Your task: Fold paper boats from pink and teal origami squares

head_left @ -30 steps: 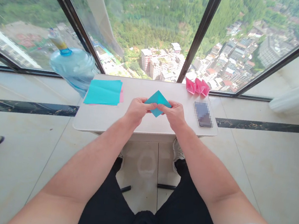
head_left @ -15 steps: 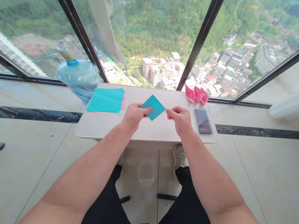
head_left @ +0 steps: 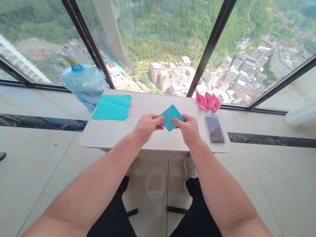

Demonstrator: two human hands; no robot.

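Note:
A folded teal paper square (head_left: 171,117) stands diamond-wise just above the small white table (head_left: 114,138). My left hand (head_left: 146,126) pinches its left corner and my right hand (head_left: 188,129) pinches its right corner, fingers closed on the paper. A stack of teal sheets (head_left: 112,106) with a pink sheet beneath lies at the table's left. Folded pink paper pieces (head_left: 208,101) sit at the back right edge, and a phone (head_left: 214,129) lies to the right of my right hand.
A large blue water bottle (head_left: 83,82) stands on the floor left of the table, against the window. Dark window frames (head_left: 213,40) rise behind the table. My legs in black trousers are below the table, over a pale tiled floor.
Half a second ago only my left hand held the paper, with the right hand apart. The right hand has since come back onto the paper's right corner, and the paper sits more to the right.

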